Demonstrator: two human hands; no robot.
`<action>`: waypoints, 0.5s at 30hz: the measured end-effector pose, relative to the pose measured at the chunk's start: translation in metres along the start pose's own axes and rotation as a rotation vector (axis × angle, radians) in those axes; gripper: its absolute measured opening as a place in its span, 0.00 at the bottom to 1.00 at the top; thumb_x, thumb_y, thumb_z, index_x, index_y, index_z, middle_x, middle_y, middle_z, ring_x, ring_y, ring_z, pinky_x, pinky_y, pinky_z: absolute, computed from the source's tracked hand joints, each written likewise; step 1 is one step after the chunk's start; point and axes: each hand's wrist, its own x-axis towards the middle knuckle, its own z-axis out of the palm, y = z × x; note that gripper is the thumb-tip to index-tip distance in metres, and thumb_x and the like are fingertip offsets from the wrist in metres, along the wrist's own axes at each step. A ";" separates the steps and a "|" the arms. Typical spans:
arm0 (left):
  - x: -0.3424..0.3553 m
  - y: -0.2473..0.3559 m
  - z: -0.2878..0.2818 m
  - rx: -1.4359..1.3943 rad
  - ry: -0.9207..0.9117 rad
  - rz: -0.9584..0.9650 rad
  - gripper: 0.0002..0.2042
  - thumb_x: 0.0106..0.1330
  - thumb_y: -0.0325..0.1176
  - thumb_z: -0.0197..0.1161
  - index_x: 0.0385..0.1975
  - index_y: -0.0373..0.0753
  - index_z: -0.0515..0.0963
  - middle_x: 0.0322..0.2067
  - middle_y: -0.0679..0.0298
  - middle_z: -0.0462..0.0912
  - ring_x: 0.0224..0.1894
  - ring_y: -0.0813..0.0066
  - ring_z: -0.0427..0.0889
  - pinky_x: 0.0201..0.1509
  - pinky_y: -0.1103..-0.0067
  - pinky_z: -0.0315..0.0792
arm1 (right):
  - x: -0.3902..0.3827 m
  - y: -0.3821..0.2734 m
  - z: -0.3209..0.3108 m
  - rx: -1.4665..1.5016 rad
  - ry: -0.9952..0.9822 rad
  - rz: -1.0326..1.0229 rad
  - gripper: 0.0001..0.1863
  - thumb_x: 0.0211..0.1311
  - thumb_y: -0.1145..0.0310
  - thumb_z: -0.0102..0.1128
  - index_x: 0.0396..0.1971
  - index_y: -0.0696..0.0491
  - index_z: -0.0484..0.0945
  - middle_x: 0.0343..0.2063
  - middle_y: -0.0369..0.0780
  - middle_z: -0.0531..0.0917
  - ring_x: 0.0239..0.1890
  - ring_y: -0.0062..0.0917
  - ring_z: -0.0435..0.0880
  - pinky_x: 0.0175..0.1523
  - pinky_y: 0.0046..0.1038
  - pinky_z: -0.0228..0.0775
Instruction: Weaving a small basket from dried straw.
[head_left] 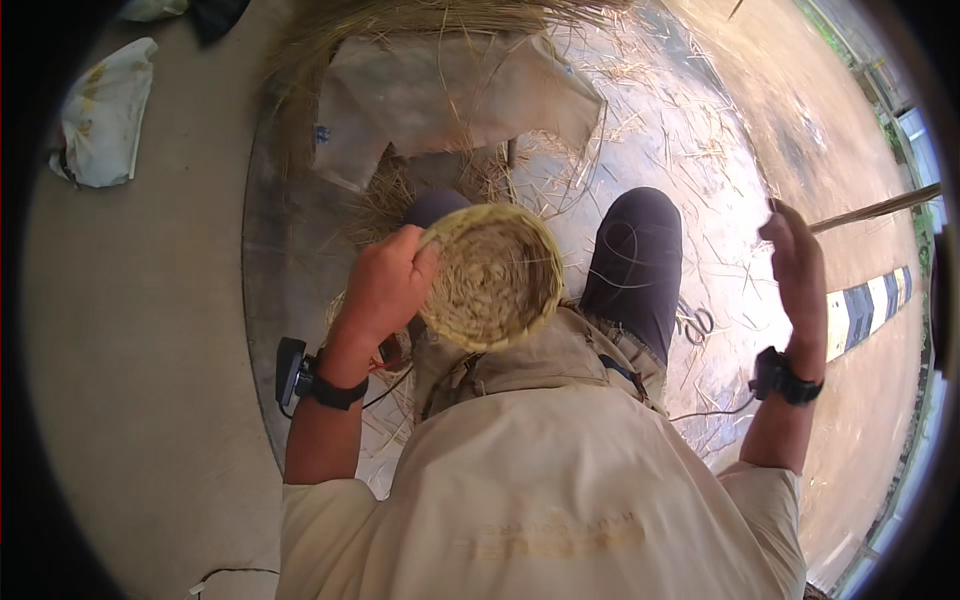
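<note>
My left hand (390,285) grips the near-left rim of a round, shallow basket (500,280) of woven straw, held over my lap between my knees. Its coiled inside shows, slightly blurred. My right hand (790,255) is raised at the right, apart from the basket, fingers curled together; whether a thin strand is in them is too small to tell. Fine pale strands loop over my dark right knee (635,250). A pair of scissors (697,322) lies on the floor beside that knee.
A pale sack (450,90) with loose straw lies beyond my knees, below a straw heap (420,18). A white bag (105,115) is at the upper left. A long pole or bundle (880,205) lies at right, near a black, white and yellow striped bar (865,310).
</note>
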 end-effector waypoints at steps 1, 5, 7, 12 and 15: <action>0.003 -0.001 -0.002 0.022 0.044 0.021 0.09 0.73 0.35 0.64 0.39 0.35 0.79 0.34 0.46 0.86 0.35 0.39 0.85 0.36 0.56 0.77 | -0.005 -0.002 0.000 0.055 -0.065 -0.015 0.19 0.72 0.71 0.51 0.57 0.61 0.81 0.44 0.41 0.86 0.39 0.20 0.82 0.39 0.20 0.72; 0.013 0.010 -0.003 0.006 0.124 0.150 0.08 0.72 0.34 0.65 0.41 0.36 0.80 0.34 0.47 0.86 0.34 0.41 0.86 0.35 0.56 0.78 | -0.044 -0.042 0.055 0.928 -0.373 -0.413 0.13 0.66 0.76 0.53 0.47 0.59 0.81 0.53 0.44 0.84 0.61 0.29 0.80 0.60 0.32 0.72; 0.017 0.019 -0.006 -0.011 0.111 0.182 0.08 0.71 0.34 0.65 0.42 0.35 0.80 0.34 0.47 0.86 0.34 0.41 0.86 0.35 0.56 0.79 | -0.065 -0.065 0.096 0.442 -0.513 -0.512 0.10 0.63 0.77 0.60 0.45 0.59 0.80 0.44 0.45 0.85 0.43 0.39 0.85 0.45 0.35 0.78; 0.003 0.040 -0.005 0.000 0.056 0.126 0.10 0.73 0.32 0.63 0.47 0.32 0.80 0.36 0.42 0.86 0.40 0.39 0.86 0.41 0.59 0.79 | -0.081 -0.106 0.152 0.131 -0.437 -0.718 0.11 0.63 0.71 0.66 0.44 0.56 0.81 0.35 0.43 0.83 0.29 0.41 0.87 0.32 0.39 0.79; -0.001 0.043 -0.005 0.008 0.056 0.124 0.10 0.73 0.32 0.63 0.48 0.33 0.79 0.36 0.42 0.86 0.40 0.39 0.86 0.41 0.59 0.79 | -0.077 -0.111 0.155 0.174 -0.467 -0.646 0.06 0.66 0.69 0.64 0.39 0.55 0.79 0.25 0.46 0.83 0.25 0.45 0.86 0.29 0.44 0.78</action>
